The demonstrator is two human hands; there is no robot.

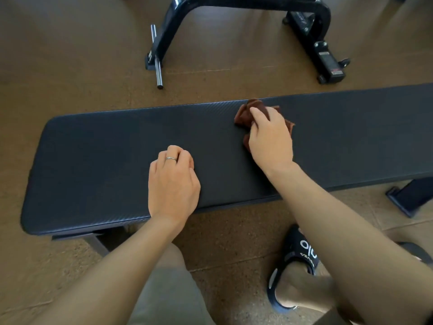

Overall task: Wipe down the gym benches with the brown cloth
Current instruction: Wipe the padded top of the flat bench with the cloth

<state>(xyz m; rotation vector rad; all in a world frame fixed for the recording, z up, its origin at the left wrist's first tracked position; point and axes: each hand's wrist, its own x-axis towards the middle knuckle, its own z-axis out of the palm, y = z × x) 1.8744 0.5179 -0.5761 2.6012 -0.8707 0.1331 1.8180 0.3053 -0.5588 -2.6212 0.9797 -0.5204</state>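
Head cam: slide sandal (295, 259) w/ white lettering, unreadable; bench (105, 146) unmarked.

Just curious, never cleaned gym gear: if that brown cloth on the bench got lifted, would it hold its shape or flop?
Probably flop: the brown cloth lies bunched in soft folds under the right hand, so it looks limp. It seems light, being thin and small beside the bench. It should slide easily, since the pad looks smooth.

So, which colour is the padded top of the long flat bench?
Black padded bench top, faintly woven texture; seen in the head view.
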